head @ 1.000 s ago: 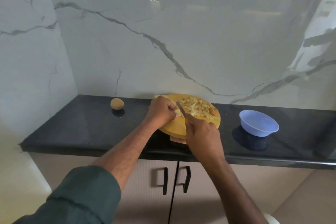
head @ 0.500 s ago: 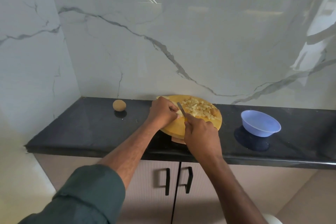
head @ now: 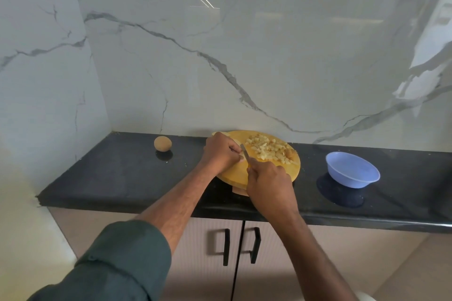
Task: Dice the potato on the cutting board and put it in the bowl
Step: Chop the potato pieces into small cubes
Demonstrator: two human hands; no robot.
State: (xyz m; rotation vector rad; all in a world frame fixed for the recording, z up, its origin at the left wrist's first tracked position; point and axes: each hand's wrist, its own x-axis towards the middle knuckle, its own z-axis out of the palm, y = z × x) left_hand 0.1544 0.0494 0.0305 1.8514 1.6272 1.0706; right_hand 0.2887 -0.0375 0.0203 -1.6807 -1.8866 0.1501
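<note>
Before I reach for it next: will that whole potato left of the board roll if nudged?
Probably. The whole potato looks rounded and lies free on the glossy black counter, with nothing beside it to stop it. It looks firm and unpeeled, so it should be easy to grip rather than slippery.

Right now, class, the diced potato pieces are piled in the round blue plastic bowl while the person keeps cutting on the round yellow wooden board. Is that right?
Not quite. The head view shows the diced potato pieces piled on the round yellow wooden board; the round blue plastic bowl holds none. The cutting is right.
</note>
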